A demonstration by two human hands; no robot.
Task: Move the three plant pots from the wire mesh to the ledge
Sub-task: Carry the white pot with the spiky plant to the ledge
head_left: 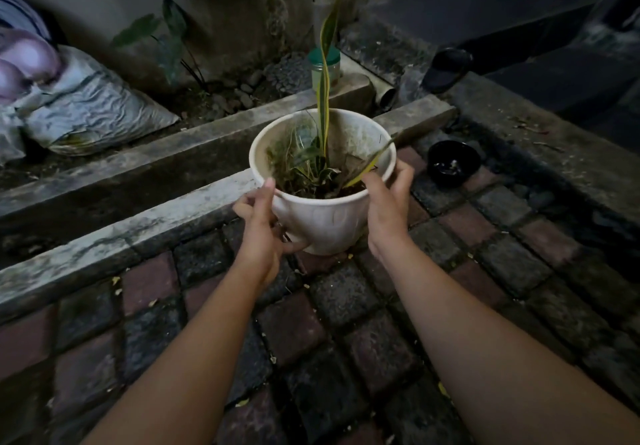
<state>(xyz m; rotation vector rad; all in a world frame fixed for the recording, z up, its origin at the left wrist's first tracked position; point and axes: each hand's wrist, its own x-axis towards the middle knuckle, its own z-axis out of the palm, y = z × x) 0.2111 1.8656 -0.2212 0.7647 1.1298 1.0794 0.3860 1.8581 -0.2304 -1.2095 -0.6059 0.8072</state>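
Dim outdoor paving of red and dark grey bricks (pixel 311 333) fills the lower view, worn and damp-looking. Across it runs a pale concrete ledge (pixel 138 229), rising from lower left to upper right, with a dark gutter and a second concrete strip behind. At far left, crumpled grey sacks (pixel 93 115) lie against a stained wall, beside a leafy plant in gravel.

Near centre, the left hand (pixel 259 229) wraps the side of a white plant pot (pixel 329 216), thumb up at the rim and fingers curled underneath. The pot is held upright over the bricks just beside the ledge; whether its base touches the ground cannot be told. It holds soil and a tall yellow-edged leaf. Behind it stands a jar with a green lid (pixel 325 68). The right hand (pixel 388 202) grips the opposite rim, thumb inside. Further right, a small black pot (pixel 453 164) sits on the paving, and a dark sandal (pixel 446 70) rests on a raised slab.
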